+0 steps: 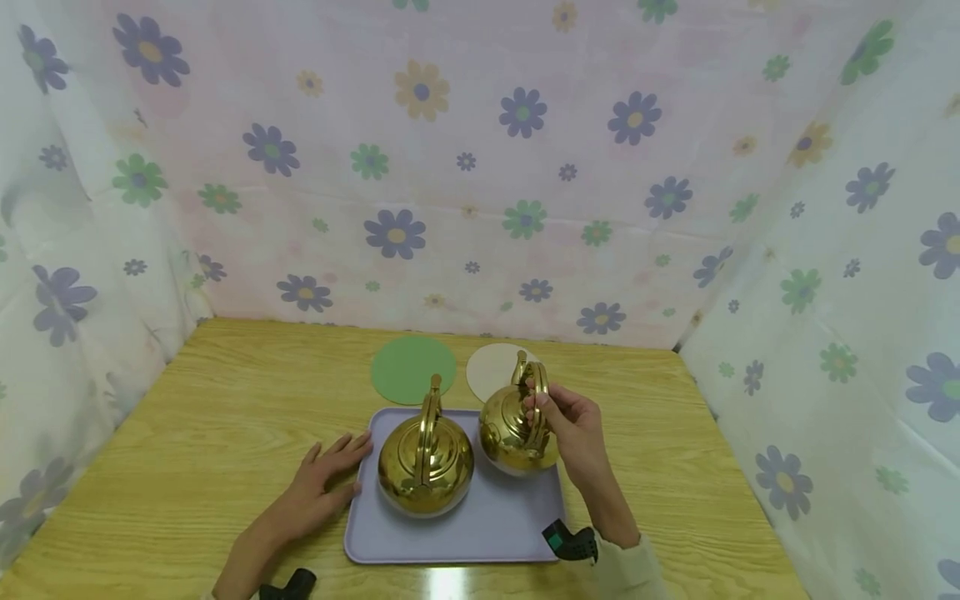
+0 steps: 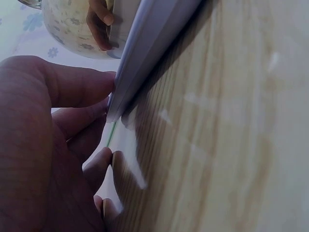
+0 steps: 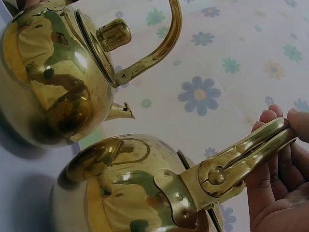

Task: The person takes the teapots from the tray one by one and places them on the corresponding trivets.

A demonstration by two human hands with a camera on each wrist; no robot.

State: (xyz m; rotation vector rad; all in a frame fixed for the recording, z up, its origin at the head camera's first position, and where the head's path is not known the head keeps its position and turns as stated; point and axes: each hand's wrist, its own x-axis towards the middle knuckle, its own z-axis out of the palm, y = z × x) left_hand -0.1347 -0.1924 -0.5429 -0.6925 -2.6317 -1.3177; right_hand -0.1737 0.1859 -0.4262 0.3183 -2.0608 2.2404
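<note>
My right hand [image 1: 581,429] grips the upright handle [image 3: 256,147] of a shiny brass kettle [image 1: 498,429], fingers and thumb wrapped about the handle. This kettle overlaps the back right part of a lavender tray [image 1: 480,537] in the head view, its spout pointing toward the back. Left of it, a second brass kettle [image 1: 452,467] stands on the tray with its handle raised. At the tray's left edge rests my left hand [image 1: 318,487], fingers extended. In the left wrist view, the thumb [image 2: 89,88] touches the tray's rim [image 2: 145,53].
Behind the tray, a green round mat [image 1: 408,362] and a cream round mat [image 1: 487,371] lie on the wooden table [image 1: 240,400]. The right kettle partly covers the cream mat. A flowered cloth [image 1: 465,192] hangs along the back and both sides.
</note>
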